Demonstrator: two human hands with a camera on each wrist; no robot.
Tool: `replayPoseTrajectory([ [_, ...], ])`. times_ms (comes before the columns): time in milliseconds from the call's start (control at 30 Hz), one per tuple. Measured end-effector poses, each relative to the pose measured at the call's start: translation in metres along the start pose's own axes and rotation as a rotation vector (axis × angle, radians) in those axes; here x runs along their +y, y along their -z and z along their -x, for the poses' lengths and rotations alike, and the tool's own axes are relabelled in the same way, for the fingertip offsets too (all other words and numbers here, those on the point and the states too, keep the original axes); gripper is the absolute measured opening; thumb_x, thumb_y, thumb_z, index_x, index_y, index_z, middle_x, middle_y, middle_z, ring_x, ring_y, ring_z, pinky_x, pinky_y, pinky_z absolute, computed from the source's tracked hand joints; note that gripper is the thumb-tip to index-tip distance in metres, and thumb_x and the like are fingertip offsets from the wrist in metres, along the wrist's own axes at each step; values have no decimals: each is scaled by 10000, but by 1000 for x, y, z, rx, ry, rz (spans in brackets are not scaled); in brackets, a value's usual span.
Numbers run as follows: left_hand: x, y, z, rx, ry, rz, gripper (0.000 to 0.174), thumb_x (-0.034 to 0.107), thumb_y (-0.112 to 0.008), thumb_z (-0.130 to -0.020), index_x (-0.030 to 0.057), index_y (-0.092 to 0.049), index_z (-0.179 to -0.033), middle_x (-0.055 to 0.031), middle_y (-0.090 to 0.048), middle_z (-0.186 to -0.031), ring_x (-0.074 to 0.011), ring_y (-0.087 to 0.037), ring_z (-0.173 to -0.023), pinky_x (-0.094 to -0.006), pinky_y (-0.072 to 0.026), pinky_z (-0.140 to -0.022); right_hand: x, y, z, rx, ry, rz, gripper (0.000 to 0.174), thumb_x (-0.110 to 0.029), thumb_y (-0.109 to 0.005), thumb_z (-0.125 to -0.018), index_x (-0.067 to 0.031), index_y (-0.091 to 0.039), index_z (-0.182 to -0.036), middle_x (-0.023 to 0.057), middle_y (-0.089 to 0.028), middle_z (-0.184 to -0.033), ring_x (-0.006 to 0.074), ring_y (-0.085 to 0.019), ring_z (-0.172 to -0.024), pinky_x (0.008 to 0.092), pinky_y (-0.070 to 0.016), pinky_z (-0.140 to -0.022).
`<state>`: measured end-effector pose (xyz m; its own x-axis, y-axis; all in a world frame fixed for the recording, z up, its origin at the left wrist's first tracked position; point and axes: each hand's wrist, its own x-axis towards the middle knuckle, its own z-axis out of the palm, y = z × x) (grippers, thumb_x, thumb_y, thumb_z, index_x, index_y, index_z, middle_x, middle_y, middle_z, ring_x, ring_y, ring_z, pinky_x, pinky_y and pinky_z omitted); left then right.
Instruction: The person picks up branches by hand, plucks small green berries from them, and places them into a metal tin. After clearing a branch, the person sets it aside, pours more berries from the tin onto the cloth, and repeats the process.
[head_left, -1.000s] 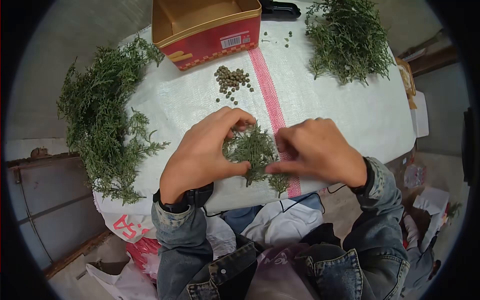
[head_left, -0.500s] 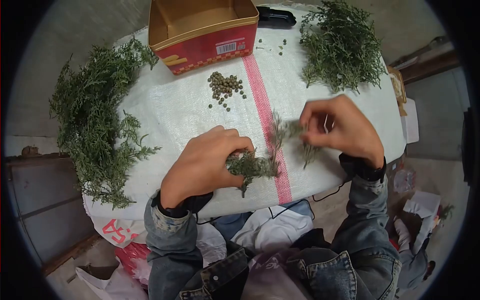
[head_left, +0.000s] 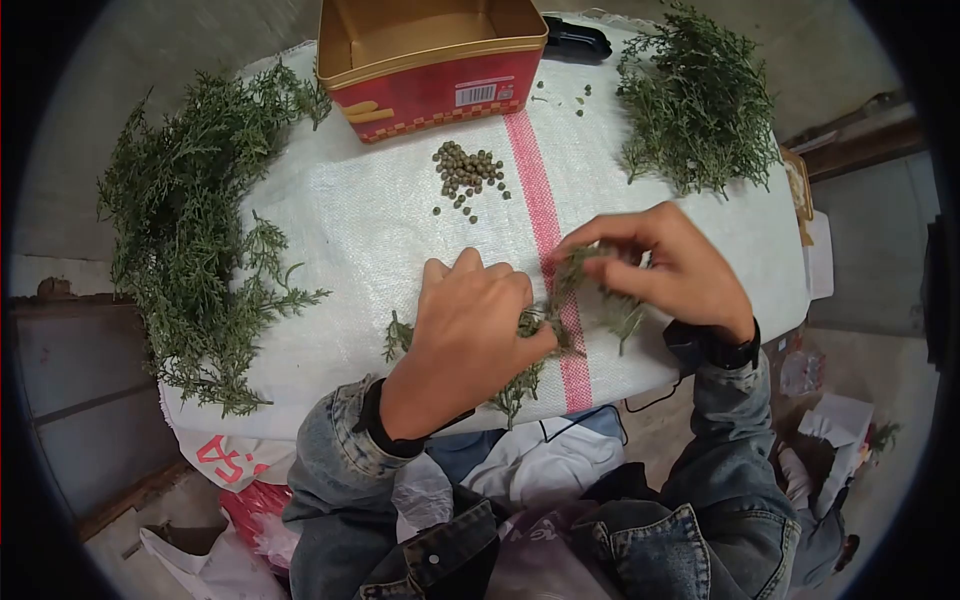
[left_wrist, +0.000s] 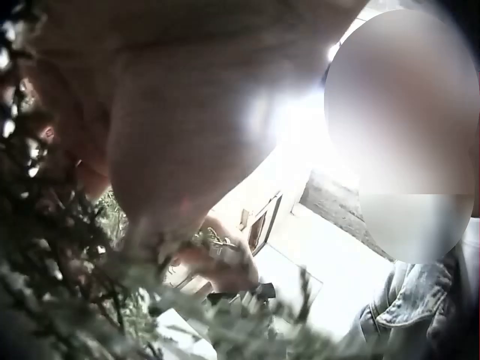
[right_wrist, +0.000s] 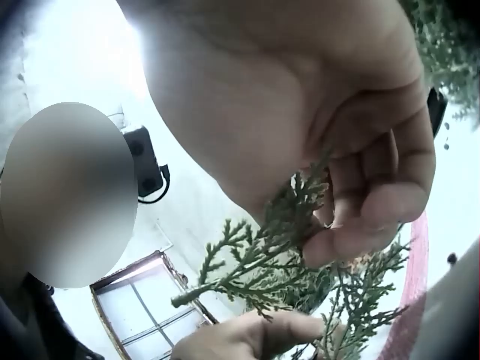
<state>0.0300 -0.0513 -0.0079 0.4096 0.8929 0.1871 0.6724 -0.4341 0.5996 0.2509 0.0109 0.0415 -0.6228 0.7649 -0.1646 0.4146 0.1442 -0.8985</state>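
Observation:
Close to the table's front edge, my left hand (head_left: 465, 335) grips a bunch of cypress-like sprigs (head_left: 518, 390), knuckles up. Leafy ends stick out on both sides of it, and most of the bunch is hidden under the palm. My right hand (head_left: 672, 268), just to the right, pinches a smaller green sprig (right_wrist: 247, 270) between thumb and fingers. In the right wrist view its cut stem points away from the fingertips, and the left hand (right_wrist: 247, 337) shows below. Behind the hands lies a small heap of round greenish-brown berries (head_left: 465, 172).
A red and gold tin (head_left: 430, 105) stands open at the back, with a black object (head_left: 578, 42) beside it. Piles of green branches lie at left (head_left: 190, 240) and right (head_left: 700, 110). White woven sheeting (head_left: 340, 220) with a pink stripe covers the table.
The right hand drew a sprig away to the right, then came back slightly left. The left hand has moved right and rolled over, so its knuckles now face up over the bunch.

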Motion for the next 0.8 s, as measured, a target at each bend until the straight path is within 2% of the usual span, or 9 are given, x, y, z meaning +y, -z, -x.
replayPoseTrajectory([
  [67, -2, -1, 1, 97, -72, 0, 267, 315, -773, -744, 91, -633, -782, -24, -574, -689, -233, -513, -743, -366, -334, -680, -12, 17, 2, 85, -73, 16, 262, -23, -601, -866, -18, -700, -1109, -10, -631, -744, 23, -505, -622, 207, -391, -546],
  [200, 1, 6, -1, -14, -65, -5, 212, 256, -774, -751, 102, -629, -777, -36, -594, -714, -243, -500, -716, -366, -321, -678, -14, 25, 0, 187, -111, -59, 260, -56, -599, -896, -32, -689, -1138, -12, -628, -726, 13, -487, -599, 195, -363, -520],
  [267, 6, 17, -4, -109, 2, 13, 209, 239, -776, -763, 90, -640, -818, -42, -603, -736, -223, -535, -765, -366, -355, -702, -14, 24, -1, 223, -108, -103, 266, -69, -603, -903, -39, -684, -1154, -14, -626, -711, 9, -475, -580, 190, -350, -508],
  [333, 9, 26, -7, -153, 37, 20, 209, 230, -777, -769, 83, -645, -839, -45, -607, -747, -213, -552, -789, -365, -372, -714, -12, 13, -5, 197, -80, -188, 319, -56, -592, -916, -28, -622, -1233, -11, -623, -748, 26, -521, -642, 185, -377, -563],
  [433, 10, 36, -16, 29, 240, 408, 187, 194, -730, -844, 44, -672, -939, -53, -660, -892, -157, -590, -915, -327, -430, -778, -14, 0, -10, 172, -47, -294, 387, -49, -587, -926, -25, -550, -1310, -5, -624, -767, 42, -557, -680, 185, -402, -605],
  [467, 6, 37, -18, 31, 238, 406, 187, 194, -730, -844, 44, -672, -939, -53, -660, -892, -157, -590, -915, -327, -430, -778, -15, -4, -12, 162, -31, -358, 427, -49, -587, -929, -27, -510, -1348, -1, -627, -767, 51, -570, -686, 189, -414, -620],
  [567, -6, 39, -23, 175, 280, 935, 295, 245, -691, -905, 19, -657, -1092, -93, -666, -1023, -187, -605, -997, -315, -460, -846, -22, -13, -13, 138, -10, -470, 492, -48, -585, -934, -28, -439, -1404, 11, -636, -775, 71, -597, -712, 199, -439, -648],
  [700, -1, 47, -22, 245, 347, 1187, 266, 160, -653, -928, -16, -641, -1127, -113, -662, -1134, -158, -602, -1034, -283, -469, -830, -30, -24, -15, 76, -12, -597, 558, -48, -581, -939, -33, -359, -1451, 40, -655, -799, 105, -632, -762, 222, -479, -686],
  [800, -7, 47, -22, 302, 260, 1015, 245, 148, -608, -950, -38, -633, -1108, -125, -661, -1122, -158, -605, -1017, -275, -472, -845, -34, -31, -19, 27, -17, -642, 596, -50, -583, -940, -48, -317, -1473, 66, -666, -814, 128, -646, -784, 239, -502, -707],
])
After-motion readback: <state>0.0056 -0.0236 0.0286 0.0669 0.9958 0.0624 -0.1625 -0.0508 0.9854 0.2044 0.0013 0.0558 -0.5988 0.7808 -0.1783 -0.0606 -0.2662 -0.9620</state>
